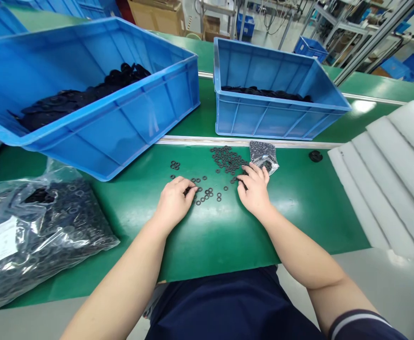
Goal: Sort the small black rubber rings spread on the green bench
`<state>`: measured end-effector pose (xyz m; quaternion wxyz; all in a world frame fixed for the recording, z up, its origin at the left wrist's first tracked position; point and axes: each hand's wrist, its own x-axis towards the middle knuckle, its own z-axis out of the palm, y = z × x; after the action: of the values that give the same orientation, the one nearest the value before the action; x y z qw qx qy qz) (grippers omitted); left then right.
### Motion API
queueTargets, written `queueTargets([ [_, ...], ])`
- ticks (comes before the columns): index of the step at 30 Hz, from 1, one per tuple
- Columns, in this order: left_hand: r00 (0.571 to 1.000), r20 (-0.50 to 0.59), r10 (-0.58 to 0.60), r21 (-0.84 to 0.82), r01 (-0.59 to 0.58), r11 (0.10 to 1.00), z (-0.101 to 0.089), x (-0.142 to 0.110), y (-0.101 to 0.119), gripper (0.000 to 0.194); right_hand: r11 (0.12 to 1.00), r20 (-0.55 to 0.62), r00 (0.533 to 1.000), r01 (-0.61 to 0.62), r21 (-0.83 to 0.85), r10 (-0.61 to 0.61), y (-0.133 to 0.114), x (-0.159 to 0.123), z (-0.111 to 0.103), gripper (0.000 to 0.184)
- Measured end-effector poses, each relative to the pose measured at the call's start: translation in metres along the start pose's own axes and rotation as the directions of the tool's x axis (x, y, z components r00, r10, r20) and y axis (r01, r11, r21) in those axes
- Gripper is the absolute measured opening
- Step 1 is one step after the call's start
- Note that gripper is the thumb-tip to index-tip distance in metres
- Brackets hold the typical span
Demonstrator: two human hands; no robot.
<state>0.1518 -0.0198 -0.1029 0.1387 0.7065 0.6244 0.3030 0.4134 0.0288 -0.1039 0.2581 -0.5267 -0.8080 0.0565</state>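
Observation:
Small black rings (225,159) lie in a loose pile on the green tabletop, with several more scattered (208,192) nearer to me. At the left edge of the scattered rings, my left hand (175,200) has its thumb and fingers curled together, with dark rings showing at the fingertips. My right hand (254,191) rests at the pile's right edge, its fingers spread and touching rings there; part of what lies beneath them is hidden. Just beyond it lies a small clear bag (263,153) of little dark parts.
Two blue bins (150,101) (263,115) with black parts stand behind the rings. A large clear bag (61,231) of black rings lies at left. White foam sheets (377,165) are stacked at right, near a dark round part (315,156).

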Motion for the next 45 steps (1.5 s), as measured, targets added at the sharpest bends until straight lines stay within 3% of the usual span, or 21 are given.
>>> queueTargets([
  [3, 0.993, -0.064, -0.097, 0.031, 0.100, 0.995, -0.002, 0.001, -0.003, 0.015, 0.999, 0.017, 0.999, 0.027, -0.025, -0.027, -0.005, -0.003, -0.003, 0.027],
  [6, 0.982, -0.094, -0.162, -0.006, 0.162, 0.987, -0.004, 0.003, -0.005, 0.012, 0.991, 0.110, 0.985, 0.134, -0.023, -0.131, -0.018, -0.006, -0.007, 0.029],
  [10, 0.984, -0.103, -0.143, -0.061, 0.137, 0.989, -0.011, 0.004, -0.006, 0.015, 0.944, 0.311, 0.895, 0.328, 0.031, -0.321, -0.042, -0.012, -0.008, 0.053],
  [14, 0.997, 0.071, -0.021, -0.146, 0.031, 0.989, -0.020, 0.001, -0.008, 0.019, 0.929, 0.399, 0.847, 0.367, 0.041, -0.352, -0.055, -0.012, -0.003, 0.061],
  [17, 0.977, 0.203, 0.063, -0.163, -0.029, 0.986, -0.023, -0.001, -0.011, 0.017, 0.935, 0.400, 0.852, 0.353, 0.036, -0.337, -0.056, -0.010, -0.001, 0.063],
  [23, 0.964, 0.254, 0.081, -0.144, -0.045, 0.989, -0.024, -0.002, -0.008, 0.006, 0.927, 0.390, 0.847, 0.370, 0.055, -0.361, -0.061, -0.011, -0.003, 0.056],
  [26, 0.966, 0.250, 0.060, -0.135, -0.027, 0.990, -0.025, -0.003, -0.006, 0.002, 0.915, 0.397, 0.831, 0.398, 0.064, -0.389, -0.067, -0.013, 0.000, 0.046],
  [33, 0.977, 0.204, 0.057, -0.107, -0.035, 0.994, -0.022, -0.003, 0.000, 0.007, 0.916, 0.354, 0.848, 0.392, 0.079, -0.394, -0.073, -0.012, 0.009, 0.018],
  [42, 0.971, 0.174, 0.166, -0.016, -0.166, 0.986, -0.016, -0.008, 0.009, 0.010, 0.940, 0.260, 0.903, 0.331, 0.083, -0.341, -0.059, -0.023, 0.003, 0.017],
  [45, 0.976, 0.116, 0.186, -0.010, -0.186, 0.983, -0.014, -0.009, 0.006, 0.022, 0.953, 0.244, 0.921, 0.297, 0.064, -0.303, -0.061, -0.017, 0.006, 0.026],
])
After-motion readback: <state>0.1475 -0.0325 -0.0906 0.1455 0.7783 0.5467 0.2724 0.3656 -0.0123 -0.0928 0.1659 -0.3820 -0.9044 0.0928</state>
